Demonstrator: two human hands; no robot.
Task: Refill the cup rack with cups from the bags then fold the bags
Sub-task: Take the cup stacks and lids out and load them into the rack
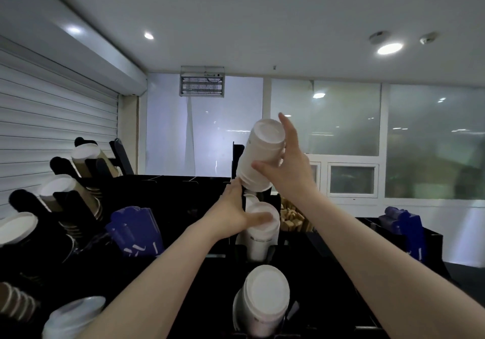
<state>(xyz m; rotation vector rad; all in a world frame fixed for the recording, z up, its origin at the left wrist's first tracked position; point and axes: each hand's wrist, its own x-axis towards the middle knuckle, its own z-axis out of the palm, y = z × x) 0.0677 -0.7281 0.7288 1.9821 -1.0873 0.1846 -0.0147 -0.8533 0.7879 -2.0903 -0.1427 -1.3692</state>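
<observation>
A black cup rack (328,273) fills the lower part of the head view. My right hand (288,170) holds a stack of white cups (262,154) tilted, base toward me, at the rack's top slot, with the thumb across its front and the fingers along its right side. My left hand (231,215) is below it: the fingertips touch the lower rim of that stack and the thumb rests on the base of a second white stack (262,241) in the middle slot. A third white stack (265,302) lies in the nearest slot. No bag is in view.
Brown paper cups (86,160) with white bases lie in slanted rack slots on the left. Blue sleeves (136,231) stand left of centre and more blue sleeves (404,228) at the right. Wooden stirrers (291,219) sit behind the middle stack. A white roller shutter (52,118) closes the left side.
</observation>
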